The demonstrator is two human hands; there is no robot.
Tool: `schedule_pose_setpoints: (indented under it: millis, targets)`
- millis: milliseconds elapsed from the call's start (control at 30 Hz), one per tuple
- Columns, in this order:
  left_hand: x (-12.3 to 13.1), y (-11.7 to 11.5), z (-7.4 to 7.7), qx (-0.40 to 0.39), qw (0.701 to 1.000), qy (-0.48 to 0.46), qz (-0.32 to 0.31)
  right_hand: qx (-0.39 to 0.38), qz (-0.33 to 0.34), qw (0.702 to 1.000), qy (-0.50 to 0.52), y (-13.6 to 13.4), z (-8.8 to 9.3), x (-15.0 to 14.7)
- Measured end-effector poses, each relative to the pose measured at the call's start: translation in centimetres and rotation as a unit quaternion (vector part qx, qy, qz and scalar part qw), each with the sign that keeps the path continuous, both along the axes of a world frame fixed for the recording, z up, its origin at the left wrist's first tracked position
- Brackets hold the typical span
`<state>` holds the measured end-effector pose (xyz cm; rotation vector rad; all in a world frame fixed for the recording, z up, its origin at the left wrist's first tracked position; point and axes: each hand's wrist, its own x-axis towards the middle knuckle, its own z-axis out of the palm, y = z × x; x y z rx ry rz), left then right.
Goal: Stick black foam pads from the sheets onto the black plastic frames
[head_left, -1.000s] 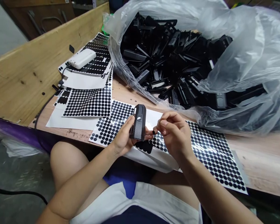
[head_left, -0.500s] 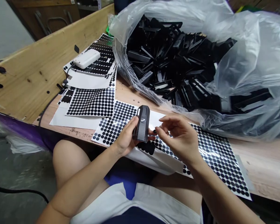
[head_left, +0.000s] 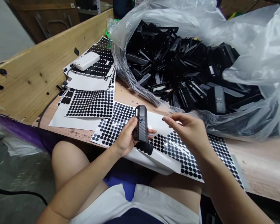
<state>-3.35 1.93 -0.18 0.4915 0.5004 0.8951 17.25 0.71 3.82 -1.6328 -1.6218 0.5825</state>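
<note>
Left hand [head_left: 126,138]: you grip the small black oblong plastic case with a carbon-weave face [head_left: 140,123], upright, just above the near edge of the wooden surface [head_left: 259,161].
Right hand [head_left: 189,129]: fingers loosely curled, thumb and forefinger pinched right of the case; I cannot tell whether a dot is between them.
Sticker sheet: the white backing sheet of round black dot stickers [head_left: 177,149] lies under both hands, right of the case.
Grip advice: hold the case steady by its sides, face toward you.
Placement advice: bring a dot in flat, centre it, then press.
Clear bag of black plastic parts [head_left: 189,71]: behind the case, apart from your hands.
</note>
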Motion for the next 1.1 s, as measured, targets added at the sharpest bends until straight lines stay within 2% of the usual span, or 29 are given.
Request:
schedule_pose_setpoints:
  millis: [133,233,333,533,633,733,833,867,967,1000,1033,1067,1100]
  targets:
    - [-0.1,0.1,0.2,0.02,1.0,0.009,-0.016,-0.03,0.044,0.995,-0.081,1.3,-3.1,0.8]
    - [-0.2,0.1,0.3,0.018,0.999,0.018,-0.02,0.017,0.009,0.991,-0.136,1.3,-4.5,0.8]
    - [-0.3,0.2,0.4,0.026,0.999,0.019,-0.021,0.044,-0.027,0.978,-0.202,1.0,-4.6,1.2]
    - [-0.2,0.3,0.4,0.016,0.999,0.027,-0.019,-0.03,0.01,0.994,-0.102,0.5,-4.9,2.5]
    - [-0.2,0.1,0.5,0.001,0.999,0.032,-0.013,0.018,0.021,0.99,-0.135,0.4,-5.3,2.1]
    - [-0.3,-0.2,0.6,-0.032,0.999,0.041,0.002,0.101,0.029,0.977,-0.183,0.2,-5.2,1.1]
    - [-0.2,-0.3,0.1,-0.06,0.997,0.044,0.018,0.192,0.025,0.953,-0.233,0.0,-5.6,0.3]
    - [-0.1,-0.2,-0.2,-0.067,0.997,0.043,0.022,0.227,0.022,0.932,-0.284,0.0,-6.0,0.3]
    - [0.0,0.2,-1.3,-0.067,0.997,0.028,0.032,0.294,-0.001,0.882,-0.368,0.3,-7.8,0.9]
    - [-0.1,0.3,-1.8,-0.066,0.997,0.028,0.023,0.302,-0.001,0.879,-0.37,0.5,-8.6,1.3]
    - [-0.3,0.5,-2.2,-0.071,0.997,0.036,-0.016,0.304,0.005,0.881,-0.362,0.8,-9.5,1.7]
    - [-0.5,0.6,-2.7,-0.085,0.994,0.047,-0.047,0.299,0.015,0.889,-0.347,1.2,-10.4,2.2]
    - [-0.8,0.9,-3.2,-0.084,0.994,0.054,-0.05,0.296,0.02,0.897,-0.326,1.6,-11.4,2.6]
